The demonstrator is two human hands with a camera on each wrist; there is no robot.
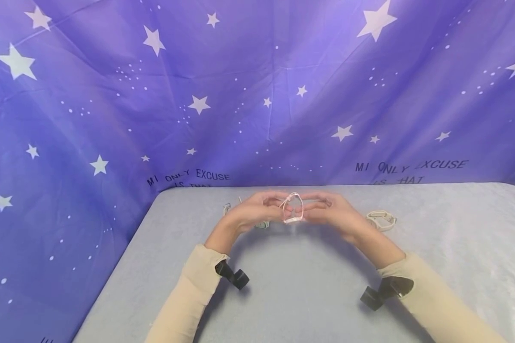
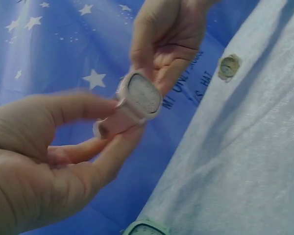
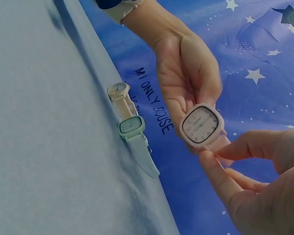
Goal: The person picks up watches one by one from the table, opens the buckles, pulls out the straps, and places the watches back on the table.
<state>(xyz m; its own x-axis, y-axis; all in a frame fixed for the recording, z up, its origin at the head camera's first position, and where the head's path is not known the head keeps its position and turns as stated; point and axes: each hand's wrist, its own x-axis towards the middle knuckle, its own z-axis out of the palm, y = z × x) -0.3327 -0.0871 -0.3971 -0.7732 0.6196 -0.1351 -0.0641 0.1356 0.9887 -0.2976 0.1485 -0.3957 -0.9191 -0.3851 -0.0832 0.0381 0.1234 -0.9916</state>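
A pale pink wristwatch (image 1: 293, 220) with a rounded square dial is held up between both hands above the far part of the table. Its strap curves up into a loop in the head view. My left hand (image 1: 255, 210) pinches the strap on one side, thumb and fingers on the pink band (image 2: 120, 120). From the other side my right hand (image 1: 332, 213) pinches the watch by its strap, close to the case. The dial (image 3: 202, 125) faces the right wrist camera. Behind the left hand lies a mint green watch (image 3: 132, 126), partly covered in the head view.
Next to the green watch is a cream watch (image 3: 119, 90) near the table's far edge. Another cream watch (image 1: 381, 220) lies beyond the right wrist. A grey cloth covers the table (image 1: 309, 295); a purple star-printed curtain (image 1: 240, 71) hangs right behind it.
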